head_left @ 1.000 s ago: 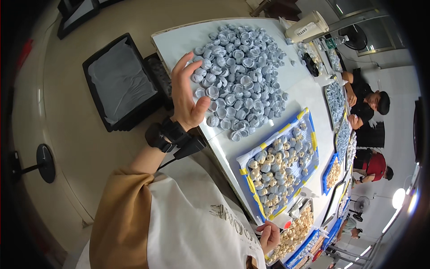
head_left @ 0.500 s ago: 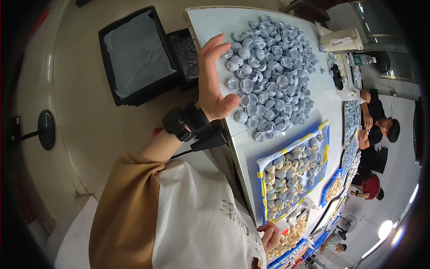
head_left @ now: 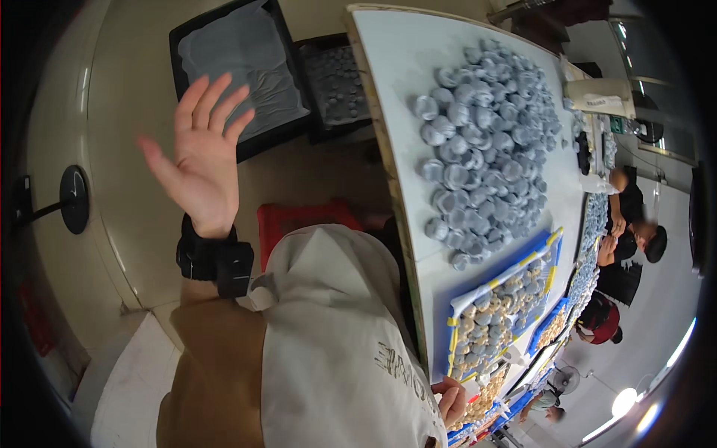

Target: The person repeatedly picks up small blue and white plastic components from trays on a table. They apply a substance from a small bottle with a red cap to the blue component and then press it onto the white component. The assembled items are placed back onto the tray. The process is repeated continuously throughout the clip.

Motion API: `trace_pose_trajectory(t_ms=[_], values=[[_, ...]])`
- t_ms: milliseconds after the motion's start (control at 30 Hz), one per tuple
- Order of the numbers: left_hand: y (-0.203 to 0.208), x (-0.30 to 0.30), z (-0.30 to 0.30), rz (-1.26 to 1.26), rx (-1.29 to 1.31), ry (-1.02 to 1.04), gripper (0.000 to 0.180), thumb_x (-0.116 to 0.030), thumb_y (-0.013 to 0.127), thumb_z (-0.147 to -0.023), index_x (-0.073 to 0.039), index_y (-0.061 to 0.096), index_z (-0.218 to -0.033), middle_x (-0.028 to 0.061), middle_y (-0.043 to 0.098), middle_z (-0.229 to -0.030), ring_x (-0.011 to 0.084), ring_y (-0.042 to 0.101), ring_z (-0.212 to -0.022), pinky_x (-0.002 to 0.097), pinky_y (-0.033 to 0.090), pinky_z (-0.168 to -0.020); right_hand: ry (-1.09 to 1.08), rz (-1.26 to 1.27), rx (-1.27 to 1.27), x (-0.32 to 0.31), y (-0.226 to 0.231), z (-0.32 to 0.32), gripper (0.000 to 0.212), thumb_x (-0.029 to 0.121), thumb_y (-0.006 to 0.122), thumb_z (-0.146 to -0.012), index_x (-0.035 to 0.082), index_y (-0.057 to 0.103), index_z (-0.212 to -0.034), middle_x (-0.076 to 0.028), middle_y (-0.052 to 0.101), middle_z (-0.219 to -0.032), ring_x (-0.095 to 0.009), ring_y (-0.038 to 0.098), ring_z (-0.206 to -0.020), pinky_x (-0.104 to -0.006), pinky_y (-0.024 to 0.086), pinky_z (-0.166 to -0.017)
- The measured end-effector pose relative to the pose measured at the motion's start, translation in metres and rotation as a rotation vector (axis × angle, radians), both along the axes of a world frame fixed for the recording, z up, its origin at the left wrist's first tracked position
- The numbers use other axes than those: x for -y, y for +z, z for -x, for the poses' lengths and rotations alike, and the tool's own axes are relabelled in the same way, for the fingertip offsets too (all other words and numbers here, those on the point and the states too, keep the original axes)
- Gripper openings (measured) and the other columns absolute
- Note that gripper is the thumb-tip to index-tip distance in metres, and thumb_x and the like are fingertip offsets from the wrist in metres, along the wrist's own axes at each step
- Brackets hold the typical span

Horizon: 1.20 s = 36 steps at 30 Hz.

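Note:
My left hand [head_left: 207, 153] is raised away from the table, open, palm showing and fingers spread, with nothing in it. A black device is strapped round its wrist. Behind its fingers is a black crate [head_left: 287, 67] lined with a thin grey sheet. My right hand [head_left: 449, 401] shows only in part at the table's near edge, fingers curled together; whatever they hold, if anything, is hidden. Beside it lies a blue-and-yellow-edged tray [head_left: 452, 351] of small round grey and tan pieces. A large heap of grey cup-shaped shells [head_left: 485, 142] covers much of the white tabletop [head_left: 396, 82].
A second dark crate [head_left: 340, 86] with small round pieces stands by the table's end. A red stool [head_left: 272, 224] is beside me. A beige cup [head_left: 597, 97] lies past the heap. Co-workers [head_left: 635, 216] sit along the far side. A black round-based stand [head_left: 75, 199] is on the floor.
My left hand has swung left from the heap's edge, out over the floor, turning its palm into view. The view has shifted slightly. My right hand stays near the tray.

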<state>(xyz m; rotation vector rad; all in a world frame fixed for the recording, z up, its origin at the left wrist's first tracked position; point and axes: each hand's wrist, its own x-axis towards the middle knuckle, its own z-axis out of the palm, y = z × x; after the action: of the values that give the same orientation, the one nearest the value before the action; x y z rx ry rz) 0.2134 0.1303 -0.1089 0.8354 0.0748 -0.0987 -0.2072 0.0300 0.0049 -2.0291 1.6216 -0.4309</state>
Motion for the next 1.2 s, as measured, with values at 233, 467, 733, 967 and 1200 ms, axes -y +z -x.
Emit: trace_pose_trajectory(t_ms=[233, 467, 733, 967, 1200], values=[[-0.048, -0.016, 0.016, -0.14, -0.183, 0.136, 0.083, -0.066, 0.017, -0.087, 0.003, 0.04, -0.127, 0.021, 0.046, -0.126, 0.0312, 0.046, -0.113, 0.0405, 0.036, -0.094, 0.084, 0.033, -0.061, 0.004, 0.005, -0.031, 0.034, 0.026, 0.04, -0.095, -0.002, 0.059, -0.092, -0.005, 0.054, -0.057, -0.01, 0.047, -0.055, -0.0246, 0.034, -0.056], [-0.046, 0.006, 0.009, -0.163, -0.097, 0.127, 0.076, -0.061, 0.016, -0.09, 0.001, 0.042, -0.124, 0.0184, 0.048, -0.122, 0.0272, 0.049, -0.108, 0.0383, 0.041, -0.088, 0.12, 0.065, -0.042, 0.008, 0.008, -0.028, 0.033, 0.025, 0.041, -0.095, -0.002, 0.059, -0.092, -0.006, 0.055, -0.056, -0.011, 0.049, -0.053, -0.0254, 0.036, -0.056], [-0.044, 0.0, 0.018, -0.082, -0.186, 0.051, 0.078, -0.063, 0.019, -0.089, 0.001, 0.039, -0.128, 0.0185, 0.046, -0.127, 0.0282, 0.046, -0.113, 0.0386, 0.035, -0.095, 0.092, 0.066, -0.063, 0.001, 0.008, -0.029, 0.031, 0.024, 0.042, -0.094, -0.003, 0.059, -0.092, -0.005, 0.056, -0.06, -0.012, 0.051, -0.057, -0.0262, 0.038, -0.059], [-0.032, -0.004, 0.02, -0.113, -0.174, 0.099, 0.076, -0.061, 0.02, -0.089, 0.001, 0.039, -0.128, 0.0187, 0.046, -0.127, 0.0284, 0.046, -0.113, 0.0388, 0.035, -0.095, 0.126, 0.047, -0.042, 0.003, 0.007, -0.015, 0.032, 0.024, 0.043, -0.094, -0.003, 0.059, -0.093, -0.006, 0.057, -0.062, -0.013, 0.052, -0.06, -0.0269, 0.04, -0.062], [-0.027, 0.0, 0.019, 0.077, -0.332, -0.006, 0.076, -0.061, 0.022, -0.089, 0.002, 0.036, -0.129, 0.0195, 0.045, -0.126, 0.0291, 0.045, -0.112, 0.0384, 0.034, -0.096, 0.109, -0.021, 0.029, 0.001, 0.002, -0.014, 0.028, 0.021, 0.045, -0.093, -0.004, 0.058, -0.093, -0.007, 0.057, -0.063, -0.013, 0.053, -0.061, -0.026, 0.041, -0.062]])
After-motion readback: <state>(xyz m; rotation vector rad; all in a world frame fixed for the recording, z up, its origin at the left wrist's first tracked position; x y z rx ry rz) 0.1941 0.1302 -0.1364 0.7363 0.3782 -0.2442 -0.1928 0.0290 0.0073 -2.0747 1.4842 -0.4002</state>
